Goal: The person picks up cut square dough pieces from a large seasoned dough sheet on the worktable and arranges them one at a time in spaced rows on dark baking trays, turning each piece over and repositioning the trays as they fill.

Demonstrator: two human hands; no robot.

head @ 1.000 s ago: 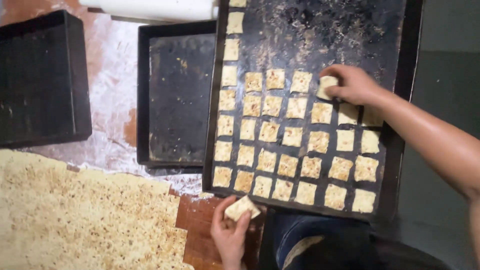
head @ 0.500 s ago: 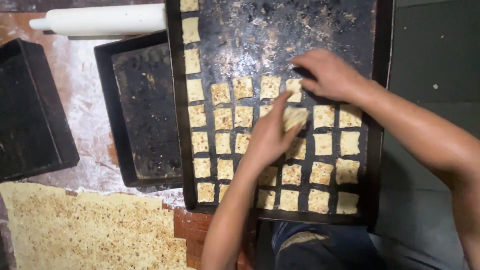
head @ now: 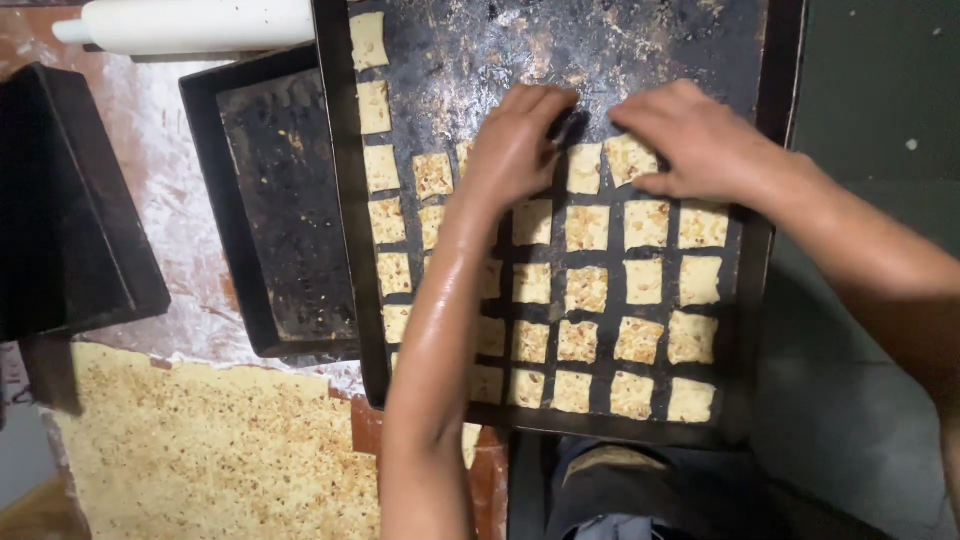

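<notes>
Moved since half a second ago: left hand (head: pixel 515 150) up to the far row beside right hand (head: pixel 695 140) | fingers curled, pressing dough squares (head: pixel 585 290) onto dark baking tray (head: pixel 780 250) | near rows filled, far half bare | uncut dough sheet (head: pixel 200 450) waiting near left.

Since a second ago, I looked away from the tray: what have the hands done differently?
The left hand carried its dough square up from the near table edge to the tray and now presses down in the top row beside the right hand, which has stayed at that row. Rolling pin, empty tray and dough sheet are unchanged.
</notes>
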